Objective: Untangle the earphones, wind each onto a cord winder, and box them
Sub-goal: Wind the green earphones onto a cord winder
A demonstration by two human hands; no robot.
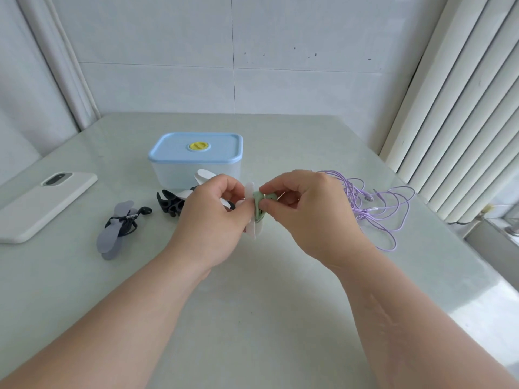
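Observation:
My left hand (213, 217) grips a white cord winder (250, 226) held above the table. My right hand (306, 209) pinches the green earphones (259, 205) wound on that winder. Loose purple earphones (379, 209) lie tangled on the table just right of my right hand. A grey winder (112, 234) with black earphones wound on it lies at the left. Spare black and white winders (172, 204) lie in front of the closed box (196, 158), which has a blue lid and a yellow valve.
A white phone (42, 203) lies face down at the table's left edge. White vertical blinds (455, 108) hang at the right, and a tiled wall (233, 51) stands behind the table (252, 304).

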